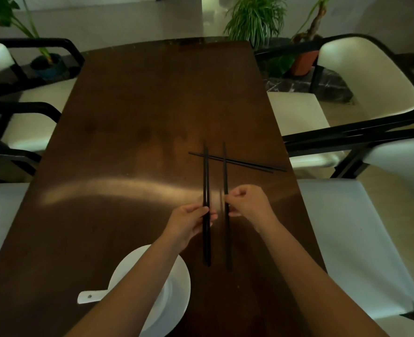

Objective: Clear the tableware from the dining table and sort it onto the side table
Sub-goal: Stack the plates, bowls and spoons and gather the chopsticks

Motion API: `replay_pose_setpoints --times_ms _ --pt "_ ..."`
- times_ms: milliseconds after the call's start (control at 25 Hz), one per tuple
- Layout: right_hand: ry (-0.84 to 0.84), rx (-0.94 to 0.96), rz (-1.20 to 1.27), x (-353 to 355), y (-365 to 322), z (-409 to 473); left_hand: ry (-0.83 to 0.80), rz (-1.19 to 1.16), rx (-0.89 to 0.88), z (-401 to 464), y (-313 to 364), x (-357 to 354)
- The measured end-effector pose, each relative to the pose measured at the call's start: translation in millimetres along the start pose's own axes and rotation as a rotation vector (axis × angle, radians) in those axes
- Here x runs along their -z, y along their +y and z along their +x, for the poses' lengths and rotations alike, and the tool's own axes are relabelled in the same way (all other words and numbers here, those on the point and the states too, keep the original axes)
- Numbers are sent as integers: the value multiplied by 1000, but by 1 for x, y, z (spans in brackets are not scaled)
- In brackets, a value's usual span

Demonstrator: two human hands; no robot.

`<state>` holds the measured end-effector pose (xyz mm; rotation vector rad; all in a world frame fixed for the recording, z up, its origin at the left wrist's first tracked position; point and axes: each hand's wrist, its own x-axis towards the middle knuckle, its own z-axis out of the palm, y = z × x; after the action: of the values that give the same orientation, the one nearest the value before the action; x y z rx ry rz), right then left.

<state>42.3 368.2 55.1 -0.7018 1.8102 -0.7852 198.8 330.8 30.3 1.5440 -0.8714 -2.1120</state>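
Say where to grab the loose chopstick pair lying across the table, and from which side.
Probably pinch the loose pair near its right end, from above with the right hand. It lies flat, almost crosswise, close to the table's right edge; its left part sits behind the held chopsticks, and the right end is unobstructed.

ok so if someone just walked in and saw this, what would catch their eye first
Probably the two hands over the middle of the dark wooden dining table: the left hand pinches a pair of black chopsticks, and the right hand pinches a single black chopstick, all held roughly parallel. Beyond them another pair of chopsticks lies flat near the table's right edge. Nearest the camera, white plates and a white spoon sit partly hidden under the left forearm.
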Motion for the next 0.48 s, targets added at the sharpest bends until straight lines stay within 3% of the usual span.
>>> replay_pose_setpoints --times_ms 240,480 --pt "99 30 -97 -21 -4 11 -79 126 -40 1 -6 -12" --pt "-18 74 -138 -27 -6 25 22 42 -18 7 -14 -10"
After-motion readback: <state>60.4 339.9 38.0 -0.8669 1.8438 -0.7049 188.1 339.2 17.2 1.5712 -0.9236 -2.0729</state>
